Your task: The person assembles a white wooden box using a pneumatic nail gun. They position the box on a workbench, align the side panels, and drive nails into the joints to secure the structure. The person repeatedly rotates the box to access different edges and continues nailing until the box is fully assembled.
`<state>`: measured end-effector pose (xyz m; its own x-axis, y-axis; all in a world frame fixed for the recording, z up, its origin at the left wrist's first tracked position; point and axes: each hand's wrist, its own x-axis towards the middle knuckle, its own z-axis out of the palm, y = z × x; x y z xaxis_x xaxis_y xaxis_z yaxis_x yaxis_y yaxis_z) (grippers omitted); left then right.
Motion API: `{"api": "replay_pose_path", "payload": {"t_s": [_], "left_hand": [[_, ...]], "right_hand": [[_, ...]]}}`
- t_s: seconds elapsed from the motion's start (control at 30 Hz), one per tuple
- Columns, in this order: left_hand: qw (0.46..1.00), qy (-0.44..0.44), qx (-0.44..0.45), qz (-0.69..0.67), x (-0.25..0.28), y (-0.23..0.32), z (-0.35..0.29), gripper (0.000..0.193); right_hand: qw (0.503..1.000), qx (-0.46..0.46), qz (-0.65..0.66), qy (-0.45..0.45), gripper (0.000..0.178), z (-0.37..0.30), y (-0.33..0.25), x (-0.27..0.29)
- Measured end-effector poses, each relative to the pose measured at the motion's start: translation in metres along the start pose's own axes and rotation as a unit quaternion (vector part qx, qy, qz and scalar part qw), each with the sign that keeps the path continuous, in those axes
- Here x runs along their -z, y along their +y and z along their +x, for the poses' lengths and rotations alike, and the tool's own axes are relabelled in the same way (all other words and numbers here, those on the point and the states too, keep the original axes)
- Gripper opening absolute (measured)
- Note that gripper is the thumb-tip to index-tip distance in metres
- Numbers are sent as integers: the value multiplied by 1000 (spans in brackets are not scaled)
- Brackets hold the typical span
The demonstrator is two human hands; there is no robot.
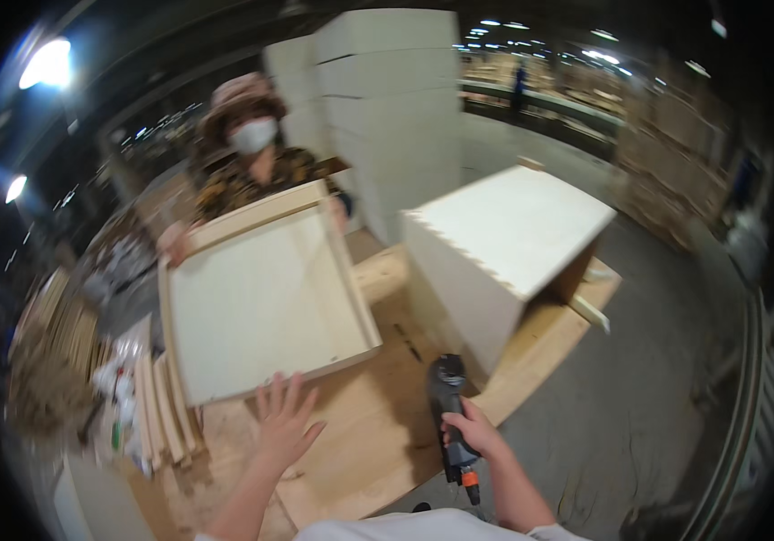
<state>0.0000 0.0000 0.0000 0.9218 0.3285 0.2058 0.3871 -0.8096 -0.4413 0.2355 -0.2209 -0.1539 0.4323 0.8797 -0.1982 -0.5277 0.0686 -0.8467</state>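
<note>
My left hand [285, 422] has its fingers spread at the near edge of a shallow wooden tray-like box [256, 298]; the fingertips appear to touch that edge. Across the table a masked co-worker [261, 171] grips the box by its far side, and it is tilted up off the tabletop. My right hand [474, 427] is closed round the handle of a dark nail gun [448, 383] with an orange fitting at its rear end. To the right of the tool stands a larger box [513, 225] with a white top and an open side.
The plywood worktable [360, 451] lies below my hands. Wooden strips [166, 406] are stacked at its left. Behind the co-worker rise tall white stacked blocks [391, 126]. Grey floor [621, 388] extends to the right, with piled boards [676, 144] farther off.
</note>
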Motion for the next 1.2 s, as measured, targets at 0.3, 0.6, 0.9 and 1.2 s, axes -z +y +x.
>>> {"api": "replay_pose_path", "payload": {"t_s": [0.3, 0.6, 0.9, 1.2], "left_hand": [[935, 64, 78, -339, -35, 141, -22, 42], [895, 60, 194, -398, -36, 162, -187, 33], [866, 51, 328, -374, 1, 136, -410, 30], [797, 29, 503, -333, 47, 181, -615, 29]], "right_hand": [[988, -35, -120, 95, 26, -61, -49, 99], [972, -20, -218, 83, 28, -53, -37, 73], [973, -56, -176, -140, 44, -130, 38, -95], [886, -29, -345, -310, 60, -164, 176, -279]]}}
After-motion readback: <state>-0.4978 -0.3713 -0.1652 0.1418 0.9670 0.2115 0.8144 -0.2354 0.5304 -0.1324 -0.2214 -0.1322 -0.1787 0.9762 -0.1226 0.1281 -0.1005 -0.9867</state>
